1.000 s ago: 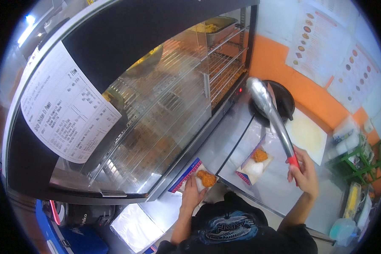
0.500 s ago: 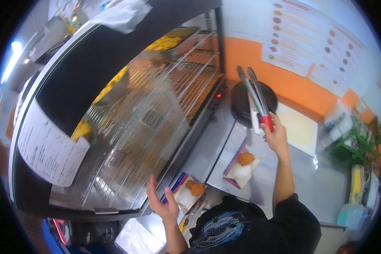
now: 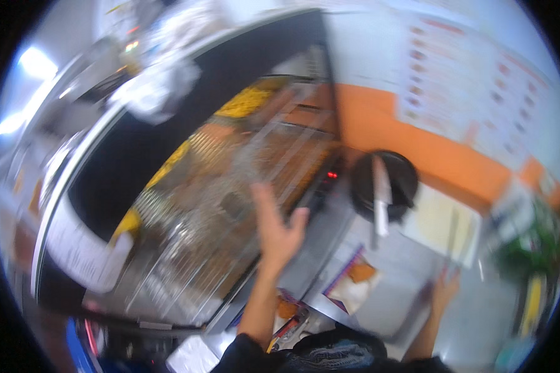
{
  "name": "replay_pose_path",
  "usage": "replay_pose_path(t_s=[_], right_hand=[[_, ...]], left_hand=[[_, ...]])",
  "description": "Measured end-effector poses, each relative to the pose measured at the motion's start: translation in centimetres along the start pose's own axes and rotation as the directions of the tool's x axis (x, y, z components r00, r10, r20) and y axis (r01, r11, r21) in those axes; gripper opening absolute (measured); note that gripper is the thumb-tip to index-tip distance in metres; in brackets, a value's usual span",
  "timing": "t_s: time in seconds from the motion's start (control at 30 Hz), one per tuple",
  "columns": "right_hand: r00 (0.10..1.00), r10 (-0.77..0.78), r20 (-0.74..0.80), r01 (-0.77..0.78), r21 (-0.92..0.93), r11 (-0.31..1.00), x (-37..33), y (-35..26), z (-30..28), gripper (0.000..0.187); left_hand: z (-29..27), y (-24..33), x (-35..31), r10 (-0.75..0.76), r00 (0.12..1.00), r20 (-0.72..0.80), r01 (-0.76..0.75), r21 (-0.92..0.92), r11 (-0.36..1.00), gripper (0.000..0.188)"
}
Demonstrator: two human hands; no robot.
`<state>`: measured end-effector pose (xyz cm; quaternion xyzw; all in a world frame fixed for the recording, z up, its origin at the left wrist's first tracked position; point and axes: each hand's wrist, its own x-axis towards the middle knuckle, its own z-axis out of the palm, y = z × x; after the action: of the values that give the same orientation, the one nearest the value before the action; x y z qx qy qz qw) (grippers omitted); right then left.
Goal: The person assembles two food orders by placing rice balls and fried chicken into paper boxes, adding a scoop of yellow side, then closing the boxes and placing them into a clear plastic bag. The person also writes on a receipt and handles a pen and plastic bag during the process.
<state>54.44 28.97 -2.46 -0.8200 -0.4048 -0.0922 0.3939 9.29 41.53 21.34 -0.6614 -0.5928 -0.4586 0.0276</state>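
1. The warming cabinet, big and black-framed with glass and wire racks, took up my left and front. I judged the step in hand to be a reach toward those racks; it called for clearing the glass and keeping my other hand's tool out of the way.
2. The grey steel counter spread out on my right.
3. A rectangular white cutting board lay near the orange wall band. Beside it sat a round black pan, a white-handled knife across it.
4. My bare left hand hung before the cabinet, fingers spread, thumb well apart, with nothing visible in it. My right hand, over the counter, was curled around a thin metal tool, probably tongs.
5. An open paper box with a purple edge stood between my hands, a browned fried piece inside.
6. Blur hid the tool's tips and my exact grip. I couldn't tell whether my left fingers touched glass. My left forearm partly covered a second open box.
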Motion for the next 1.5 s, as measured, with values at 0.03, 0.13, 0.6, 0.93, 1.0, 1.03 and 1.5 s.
replay_pose_path(t_s=[0.03,0.13,0.6,0.93,1.0,1.03,1.5], right_hand=[[0.98,0.148,0.131,-0.15,0.011,0.989,0.6,1.7,0.1,0.067],[0.998,0.044,0.033,-0.041,-0.1,0.994,0.5,6.3,2.9,0.06],[0.982,-0.185,0.022,0.185,0.0,0.983,4.7,2.3,3.7,0.06],[0.945,-0.125,0.304,0.033,0.29,0.956,0.4,1.4,2.9,0.062],[0.878,-0.141,0.457,-0.086,0.442,0.893,-1.4,1.9,3.8,0.062],[0.828,-0.15,0.54,-0.173,0.502,0.848,-2.3,1.8,4.3,0.062],[0.617,0.035,0.787,-0.537,0.387,0.75,-9.4,-10.7,6.5,0.06]], left_hand=[[0.8,-0.2,0.6,0.04,0.999,-0.005,-0.04,0.0,0.999,0.093],[4.0,-0.1,2.1,0.012,1.0,0.019,-0.011,-0.063,0.998,0.094],[15.9,2.5,14.1,-0.234,0.918,0.32,0.292,-0.146,0.945,0.09],[15.4,1.5,10.2,-0.08,0.988,0.128,0.134,-0.49,0.861,0.059],[12.0,1.1,1.5,-0.058,0.994,0.09,0.099,-0.583,0.806,0.048],[9.7,0.8,-3.7,-0.091,0.991,0.102,0.134,-0.583,0.801,0.045],[-7.2,-8.7,-37.8,-0.87,0.466,-0.165,0.811,-0.314,0.494,0.07]])
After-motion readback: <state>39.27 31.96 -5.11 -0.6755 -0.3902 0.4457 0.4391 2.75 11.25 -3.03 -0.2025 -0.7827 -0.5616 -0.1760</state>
